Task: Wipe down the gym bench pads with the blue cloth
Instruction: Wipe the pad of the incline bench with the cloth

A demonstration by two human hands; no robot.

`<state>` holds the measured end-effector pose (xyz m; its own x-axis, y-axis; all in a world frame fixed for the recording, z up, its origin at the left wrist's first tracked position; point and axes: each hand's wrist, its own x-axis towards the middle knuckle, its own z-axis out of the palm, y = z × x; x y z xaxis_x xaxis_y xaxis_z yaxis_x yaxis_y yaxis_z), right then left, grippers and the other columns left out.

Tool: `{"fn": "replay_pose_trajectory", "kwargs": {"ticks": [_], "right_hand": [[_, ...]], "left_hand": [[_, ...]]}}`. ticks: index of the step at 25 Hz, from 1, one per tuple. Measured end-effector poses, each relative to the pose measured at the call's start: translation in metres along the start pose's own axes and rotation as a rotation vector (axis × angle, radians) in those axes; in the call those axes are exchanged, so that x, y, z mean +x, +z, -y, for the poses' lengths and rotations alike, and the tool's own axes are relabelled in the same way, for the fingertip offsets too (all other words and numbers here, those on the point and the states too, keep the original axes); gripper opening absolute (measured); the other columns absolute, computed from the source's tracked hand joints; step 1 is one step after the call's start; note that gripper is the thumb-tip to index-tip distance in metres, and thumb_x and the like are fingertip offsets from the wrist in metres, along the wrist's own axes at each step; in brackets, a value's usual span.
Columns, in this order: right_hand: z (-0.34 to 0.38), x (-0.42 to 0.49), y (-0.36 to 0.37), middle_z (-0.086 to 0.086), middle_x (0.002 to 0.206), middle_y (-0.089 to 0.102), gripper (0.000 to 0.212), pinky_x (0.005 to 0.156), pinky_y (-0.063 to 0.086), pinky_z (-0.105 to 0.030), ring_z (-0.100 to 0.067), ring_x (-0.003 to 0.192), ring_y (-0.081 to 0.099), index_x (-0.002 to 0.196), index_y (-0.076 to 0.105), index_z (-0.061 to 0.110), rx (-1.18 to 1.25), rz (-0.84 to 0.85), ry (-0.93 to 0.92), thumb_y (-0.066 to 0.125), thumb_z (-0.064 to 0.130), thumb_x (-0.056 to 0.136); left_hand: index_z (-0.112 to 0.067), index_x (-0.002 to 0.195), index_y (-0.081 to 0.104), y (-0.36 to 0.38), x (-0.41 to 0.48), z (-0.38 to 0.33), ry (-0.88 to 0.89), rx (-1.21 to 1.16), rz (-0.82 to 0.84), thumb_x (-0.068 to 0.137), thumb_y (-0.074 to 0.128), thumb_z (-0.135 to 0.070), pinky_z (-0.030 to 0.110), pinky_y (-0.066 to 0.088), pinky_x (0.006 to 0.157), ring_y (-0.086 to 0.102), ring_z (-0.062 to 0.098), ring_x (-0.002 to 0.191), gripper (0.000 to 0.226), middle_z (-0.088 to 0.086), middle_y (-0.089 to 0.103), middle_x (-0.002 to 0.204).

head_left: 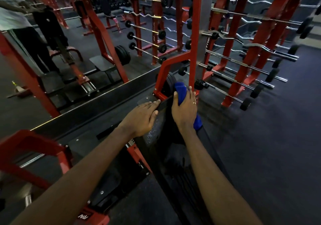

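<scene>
Soft blue cloth (180,92) on glossy black bench pad (166,148).

Red barbell rack (265,33), black weight plates (122,54), person in white shirt (10,12), dark floor (278,146)

White letters "RN", upside down, on the red frame (94,216); vertical lettering on the rack upright (207,46) unreadable

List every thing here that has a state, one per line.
left hand, flat, fingers straight, resting on the bench pad
right hand, gripping the blue cloth
blue cloth, bunched, held at the pad's far end
bench pad, black, light flecks beside the left hand
barbells, stored on the red rack
</scene>
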<state>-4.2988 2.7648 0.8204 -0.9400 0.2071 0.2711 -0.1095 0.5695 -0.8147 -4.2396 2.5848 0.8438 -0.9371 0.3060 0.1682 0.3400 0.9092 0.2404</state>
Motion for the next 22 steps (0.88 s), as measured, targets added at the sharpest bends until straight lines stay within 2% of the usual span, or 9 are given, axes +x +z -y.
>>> {"fn": "replay_pose_trajectory", "kwargs": {"ticks": [4,6,11,15,16,20,22], "right_hand": [[-0.010,-0.074,0.008,0.008,0.170,0.016,0.069,0.126,0.013,-0.041,-0.012,0.158,0.002,0.161,0.024,0.023,-0.019,0.025,-0.083,0.039,0.059,0.105],[-0.022,-0.096,0.010,0.008,0.170,0.016,0.066,0.127,0.012,-0.041,-0.010,0.158,0.000,0.161,0.025,0.025,-0.058,0.034,-0.132,0.040,0.056,0.105],[-0.020,-0.037,0.005,0.003,0.167,0.026,0.062,0.127,0.018,-0.041,-0.019,0.157,0.014,0.158,0.032,0.023,-0.038,-0.004,-0.124,0.039,0.054,0.104],[-0.010,0.003,-0.001,-0.005,0.161,0.038,0.065,0.120,0.033,-0.051,-0.028,0.152,0.030,0.154,0.038,0.014,0.048,-0.041,0.079,0.043,0.054,0.103],[-0.007,-0.001,0.000,-0.005,0.162,0.038,0.067,0.119,0.034,-0.051,-0.026,0.152,0.030,0.155,0.036,0.014,0.042,-0.047,0.097,0.042,0.056,0.103],[-0.008,-0.088,0.012,0.010,0.168,0.024,0.066,0.119,0.036,-0.049,-0.011,0.157,0.011,0.159,0.032,0.024,-0.010,-0.033,-0.067,0.042,0.059,0.104],[-0.023,-0.148,0.017,0.012,0.168,0.021,0.064,0.121,0.033,-0.048,-0.011,0.157,0.008,0.159,0.033,0.025,-0.027,0.045,-0.157,0.046,0.055,0.104]], "left_hand": [[-0.015,0.159,0.027,0.001,0.000,0.002,-0.007,-0.014,0.019,0.109,0.032,-0.034,0.030,0.022,0.121,0.035,0.020,0.147,0.054,0.010,0.045,0.156],[-0.016,0.160,0.026,0.002,0.002,0.003,-0.015,-0.004,0.031,0.109,0.032,-0.035,0.028,0.021,0.120,0.035,0.019,0.148,0.055,0.009,0.044,0.157],[-0.015,0.160,0.027,0.000,0.001,0.002,-0.006,0.009,0.012,0.109,0.031,-0.035,0.032,0.025,0.121,0.037,0.021,0.146,0.055,0.011,0.047,0.154],[-0.019,0.160,0.026,-0.002,0.000,0.001,-0.019,-0.021,0.026,0.109,0.029,-0.036,0.036,0.024,0.123,0.035,0.022,0.147,0.054,0.011,0.046,0.155],[-0.020,0.160,0.026,-0.003,0.000,0.001,-0.028,-0.035,0.025,0.109,0.029,-0.036,0.036,0.024,0.122,0.035,0.022,0.147,0.053,0.010,0.046,0.155],[-0.023,0.160,0.024,-0.005,-0.001,0.000,-0.048,-0.063,0.053,0.109,0.032,-0.034,0.031,0.020,0.119,0.035,0.020,0.146,0.053,0.008,0.046,0.155],[-0.023,0.161,0.022,-0.005,0.001,0.000,-0.053,-0.051,0.086,0.109,0.032,-0.035,0.032,0.020,0.119,0.035,0.021,0.146,0.054,0.008,0.043,0.157]]}}
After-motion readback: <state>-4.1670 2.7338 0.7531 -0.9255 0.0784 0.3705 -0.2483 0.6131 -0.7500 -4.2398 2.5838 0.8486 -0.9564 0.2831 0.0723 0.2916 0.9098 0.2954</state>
